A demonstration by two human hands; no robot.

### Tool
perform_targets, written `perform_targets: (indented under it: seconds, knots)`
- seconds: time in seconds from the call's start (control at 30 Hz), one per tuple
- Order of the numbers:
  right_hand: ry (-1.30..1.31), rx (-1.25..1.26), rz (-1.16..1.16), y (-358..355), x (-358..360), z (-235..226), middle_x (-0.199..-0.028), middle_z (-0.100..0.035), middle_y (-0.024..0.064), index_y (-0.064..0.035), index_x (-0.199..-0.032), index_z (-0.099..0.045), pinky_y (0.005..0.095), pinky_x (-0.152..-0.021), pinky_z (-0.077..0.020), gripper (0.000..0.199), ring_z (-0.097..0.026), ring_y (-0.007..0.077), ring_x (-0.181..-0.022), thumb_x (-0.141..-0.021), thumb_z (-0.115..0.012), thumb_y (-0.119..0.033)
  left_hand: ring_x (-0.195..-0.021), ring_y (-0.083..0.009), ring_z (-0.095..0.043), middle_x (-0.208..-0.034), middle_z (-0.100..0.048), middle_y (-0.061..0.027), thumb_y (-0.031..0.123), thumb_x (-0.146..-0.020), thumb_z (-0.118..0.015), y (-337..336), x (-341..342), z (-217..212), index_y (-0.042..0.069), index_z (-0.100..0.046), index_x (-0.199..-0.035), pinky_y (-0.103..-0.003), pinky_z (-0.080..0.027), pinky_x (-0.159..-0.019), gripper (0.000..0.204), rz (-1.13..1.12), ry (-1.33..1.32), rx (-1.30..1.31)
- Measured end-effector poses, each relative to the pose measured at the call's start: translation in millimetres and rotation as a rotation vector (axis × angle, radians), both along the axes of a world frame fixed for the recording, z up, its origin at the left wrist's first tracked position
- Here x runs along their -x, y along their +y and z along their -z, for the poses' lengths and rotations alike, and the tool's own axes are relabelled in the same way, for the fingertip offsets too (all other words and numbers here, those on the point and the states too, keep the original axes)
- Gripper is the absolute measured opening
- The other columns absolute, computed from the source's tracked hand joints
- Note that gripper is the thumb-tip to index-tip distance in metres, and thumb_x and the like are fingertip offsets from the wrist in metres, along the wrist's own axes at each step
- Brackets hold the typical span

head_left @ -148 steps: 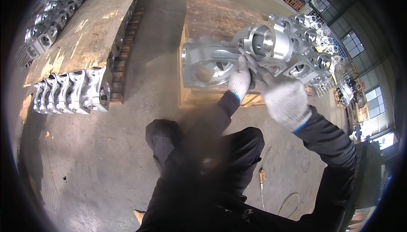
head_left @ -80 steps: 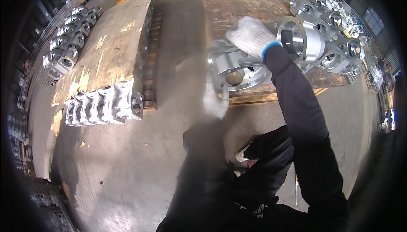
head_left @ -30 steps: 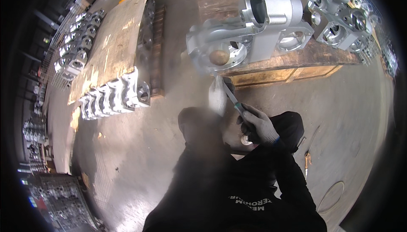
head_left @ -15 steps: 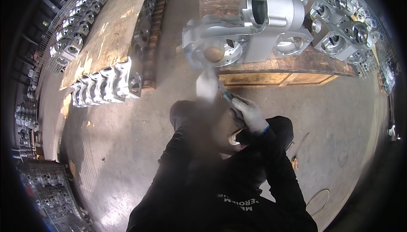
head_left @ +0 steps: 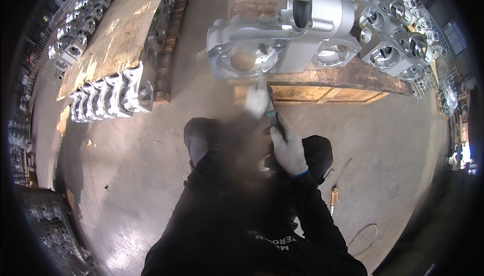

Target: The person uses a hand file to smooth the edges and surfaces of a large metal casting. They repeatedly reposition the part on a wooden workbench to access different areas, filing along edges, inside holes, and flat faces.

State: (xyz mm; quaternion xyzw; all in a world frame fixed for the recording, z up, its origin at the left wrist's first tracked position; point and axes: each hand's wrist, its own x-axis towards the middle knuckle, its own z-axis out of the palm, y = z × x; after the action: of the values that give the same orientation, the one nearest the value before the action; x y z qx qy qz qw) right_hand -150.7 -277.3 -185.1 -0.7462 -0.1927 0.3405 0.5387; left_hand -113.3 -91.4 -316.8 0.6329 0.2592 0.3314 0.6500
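Observation:
A large silver metal casting [head_left: 297, 56] with round openings rests on the wooden crate [head_left: 322, 92] before me. My right hand [head_left: 289, 147], in a whitish knit glove, is closed on the handle of a slim hand tool [head_left: 273, 118] with a grey and teal grip. Farther up, just below the casting's left ring, my gloved left hand [head_left: 258, 100] closes around the tool's thin front part. The tip reaches up to the ring's near edge; its exact shape is too small to tell. A blurred patch hides part of my left forearm.
Several smaller castings [head_left: 388, 49] stand at the crate's right. On the left, a wooden board [head_left: 118, 39] lies over a row of castings [head_left: 108, 97] on a pallet. An orange-handled air gun [head_left: 335, 195] and a hose loop [head_left: 364, 238] lie on the floor [head_left: 136, 175].
My left hand has moved right, onto the front of the tool, and is sharper now. The right hand has shifted slightly down, and the tool stands steeper. The whole view has shifted a little.

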Motion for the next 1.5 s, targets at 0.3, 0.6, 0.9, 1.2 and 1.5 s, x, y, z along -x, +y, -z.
perform_targets:
  seconds: [0.3,0.6,0.9,1.2,1.5]
  knots:
    - [-0.11,-0.032,-0.04,11.3,0.2,-25.3,-0.115,-0.078,0.0111,0.0021,-0.159,-0.05,0.0283,-0.089,-0.054,0.051,-0.067,0.0117,-0.099,-0.11,-0.058,-0.007,-0.066,-0.0223,-0.066,-0.083,-0.068,-0.0118,0.055,-0.115,-0.046,-2.6,-24.9,15.7,-0.002,-0.064,-0.104,-0.04,-0.052,-0.06,0.06,-0.174,0.253,0.299]
    - [-0.224,-0.066,0.003,5.9,-18.0,34.5,-0.105,-0.076,0.0081,0.0005,-0.157,-0.053,0.0264,-0.079,-0.0533,0.046,-0.064,0.0097,-0.084,-0.112,-0.054,-0.008,-0.06,-0.0236,-0.065,-0.067,-0.063,-0.0122,0.065,-0.112,-0.043,-3.0,-28.8,-8.7,-0.003,-0.067,-0.085,-0.042,-0.053,-0.061,0.077,-0.075,-0.014,0.107]
    - [-0.694,0.192,-0.019,8.7,-36.0,53.7,-0.103,-0.076,0.0072,-0.0028,-0.157,-0.055,0.0264,-0.066,-0.0521,0.046,-0.059,0.007,-0.07,-0.112,-0.057,-0.011,-0.066,-0.0249,-0.067,-0.07,-0.066,-0.0136,0.065,-0.113,-0.039,4.1,-42.2,-9.1,-0.004,-0.068,-0.092,-0.043,-0.053,-0.065,0.077,-0.053,0.029,0.09]
    - [-0.963,0.242,-0.333,4.1,-87.9,-12.3,-0.119,-0.074,0.0215,-0.0063,-0.15,-0.063,0.0394,-0.096,-0.0591,0.058,-0.076,0.0337,-0.112,-0.094,-0.075,-0.009,-0.062,-0.0218,-0.069,-0.072,-0.072,-0.0105,0.053,-0.115,-0.042,8.8,-28.4,-4.6,-0.004,-0.068,-0.097,-0.037,-0.054,-0.058,0.066,-0.114,-0.106,0.206]
    - [-0.92,0.27,-0.471,63.7,-119.4,-21.8,-0.124,-0.074,0.0229,-0.0131,-0.14,-0.072,0.0473,-0.1,-0.0578,0.041,-0.072,0.0415,-0.116,-0.102,-0.07,-0.028,-0.086,-0.034,-0.071,-0.092,-0.074,-0.0213,0.048,-0.115,-0.045,50.1,5.4,-39.4,-0.007,-0.071,-0.107,-0.044,-0.055,-0.078,0.062,-0.142,0.124,0.249]
